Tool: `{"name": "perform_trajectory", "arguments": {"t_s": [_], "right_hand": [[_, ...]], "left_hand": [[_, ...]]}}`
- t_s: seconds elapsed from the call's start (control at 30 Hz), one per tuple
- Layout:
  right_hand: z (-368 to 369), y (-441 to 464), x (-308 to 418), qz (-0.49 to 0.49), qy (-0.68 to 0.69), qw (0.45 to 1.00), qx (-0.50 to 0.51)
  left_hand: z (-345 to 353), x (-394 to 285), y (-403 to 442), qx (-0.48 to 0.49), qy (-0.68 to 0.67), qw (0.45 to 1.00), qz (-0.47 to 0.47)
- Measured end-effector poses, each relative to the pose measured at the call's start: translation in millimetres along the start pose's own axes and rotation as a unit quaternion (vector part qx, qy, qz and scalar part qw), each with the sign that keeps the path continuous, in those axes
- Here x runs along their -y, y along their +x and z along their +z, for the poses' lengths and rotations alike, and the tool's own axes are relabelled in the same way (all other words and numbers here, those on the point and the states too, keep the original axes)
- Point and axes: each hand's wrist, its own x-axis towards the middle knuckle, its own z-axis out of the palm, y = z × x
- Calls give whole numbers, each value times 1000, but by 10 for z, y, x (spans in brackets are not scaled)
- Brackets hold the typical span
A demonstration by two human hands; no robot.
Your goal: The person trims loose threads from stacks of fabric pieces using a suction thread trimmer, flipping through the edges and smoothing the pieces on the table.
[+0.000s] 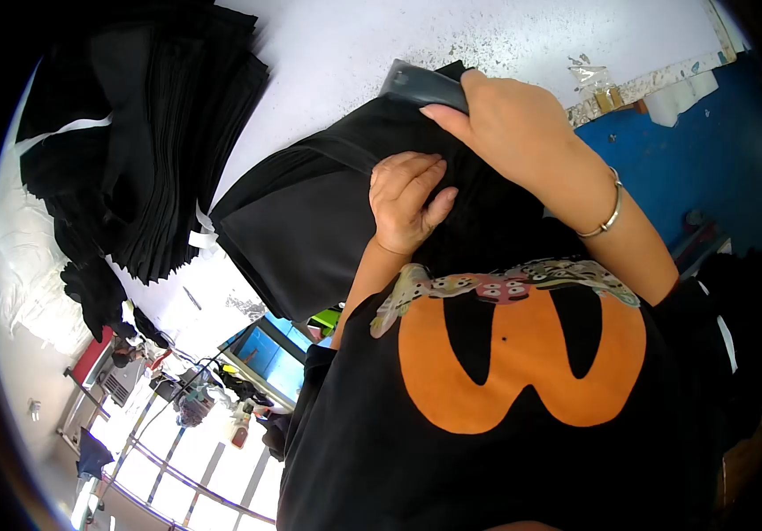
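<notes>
My right hand [509,124] is closed around one end of a dark, glossy, flat rectangular object [425,87] that looks like a phone. It is held just above the far edge of a stack of black fabric pieces [301,221]. Lower and to the left, my left hand [407,196] rests on that fabric with its fingers curled into it and the thumb bent inward. The stack lies tilted across the table edge and hangs toward my body, its near part hidden by my arms and my black top with an orange print.
A thick fanned pile of black fabric pieces [164,133] lies on the left of the white table [336,44]. Dark specks and a small clear plastic packet [591,78] lie near the right edge. White plastic sheeting [36,265] is at far left, and a blue floor [690,168] shows at right.
</notes>
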Motion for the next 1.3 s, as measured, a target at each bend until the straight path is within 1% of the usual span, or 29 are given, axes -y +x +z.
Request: {"name": "perform_trajectory", "arguments": {"t_s": [0.07, 0.1, 0.13, 0.17, 0.23, 0.27, 0.3, 0.37, 0.4, 0.47, 0.5, 0.57, 0.6, 0.63, 0.7, 0.73, 0.8, 0.83, 0.9, 0.93, 0.97, 1.03, 1.07, 1.13, 1.17, 1.23, 1.3], "right_hand": [[-118, -171, -55, 19, -9, 1000, 13], [-207, -295, -84, 35, -17, 999, 33], [-296, -402, -110, 64, -9, 994, 84], [-279, -377, -90, 59, -12, 994, 89], [-176, -290, 14, 25, -10, 999, 36], [-78, -148, 69, 12, 9, 999, 31], [69, -21, 78, -25, 31, 999, -10], [53, 95, 113, 1, 58, 997, 48], [-1, 2, 83, 2, 58, 997, 45], [-145, -307, -4, 43, 15, 998, 43], [-174, -298, 19, 38, 13, 998, 48], [-228, -300, 87, 83, -28, 992, 87], [-121, -196, 131, 50, -9, 997, 61], [-43, -53, 179, 36, 25, 998, 50], [113, 68, 106, -4, 20, 1000, 19], [20, 12, 75, -4, 21, 1000, 17], [-262, -211, -21, 31, -36, 997, 62], [-303, -246, -8, 27, -38, 997, 68], [-350, -314, 4, 69, -33, 988, 138], [-239, -241, 71, 18, -22, 997, 75], [-119, -95, 129, -11, -10, 999, 53], [166, 191, 148, -102, 31, 994, -22], [157, 178, 127, -103, 35, 994, -25], [54, 145, 19, -84, 38, 996, 23], [-71, 57, -19, -85, 38, 995, 26], [-347, -156, -38, 35, -23, 993, 113], [-244, -145, 3, 36, -20, 994, 105]], "left_hand": [[-12, 37, -31, 8, -13, 1000, 6], [-14, 40, -32, 5, -15, 1000, 3], [-15, 31, -35, 2, -15, 1000, 6], [-15, 16, -44, 0, -16, 1000, 8], [-16, 20, -33, 0, -14, 1000, 7], [-8, 26, -13, 0, -10, 1000, 11], [-4, 18, 0, -2, -8, 1000, 14], [-39, 19, 16, 6, -14, 1000, 13], [-46, 34, 12, 7, -13, 1000, 16], [-26, 28, -47, 0, -26, 1000, 8], [-17, 37, -55, -4, -24, 1000, 2], [5, 46, -49, -15, -27, 999, 12], [-1, 34, -33, -7, -16, 1000, 7], [7, 31, -28, -9, -16, 1000, 10], [-11, 34, -25, -2, -2, 1000, 12], [-15, 34, -32, -1, -1, 1000, 14], [-5, 25, -49, -4, -7, 1000, 12], [6, 12, -76, -8, -13, 1000, 8], [20, 23, -67, -15, -12, 1000, 5], [20, 22, -58, -17, -9, 1000, 10], [32, 17, -52, -20, -9, 1000, 12], [17, 9, -46, -18, -1, 1000, 7], [9, 20, -43, -13, -3, 1000, 11], [-2, 23, -58, -12, -5, 1000, 13], [3, 24, -75, -16, -11, 1000, 9], [7, 29, -70, -25, -15, 1000, 2], [0, 36, -59, -17, -16, 1000, 12]]}}
